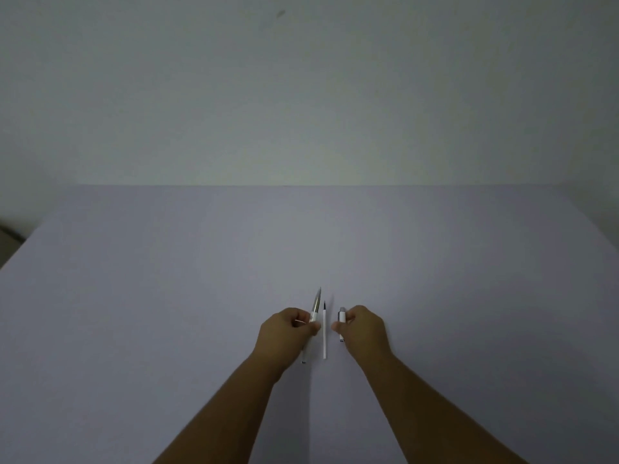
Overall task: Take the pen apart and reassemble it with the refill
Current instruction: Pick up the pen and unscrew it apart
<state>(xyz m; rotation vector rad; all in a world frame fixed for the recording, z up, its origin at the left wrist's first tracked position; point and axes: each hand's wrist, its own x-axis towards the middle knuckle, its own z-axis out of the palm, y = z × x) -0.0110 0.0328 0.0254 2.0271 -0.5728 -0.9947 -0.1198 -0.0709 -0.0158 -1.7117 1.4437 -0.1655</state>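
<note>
My left hand [289, 329] is closed around a white pen part with a silver tapered tip [315, 304] that points away from me; its lower end sticks out below the hand. My right hand [363, 328] grips a shorter white pen piece with a grey end [342, 317], held upright. Between the two hands a thin white refill with a dark tip [324, 333] lies on the table [167, 313], pointing away from me and touching neither hand.
The pale lilac table runs back to a plain white wall [301, 95]. Its left edge slants at the far left, where a dark strip of floor [10, 234] shows. Both forearms come in from the bottom of the view.
</note>
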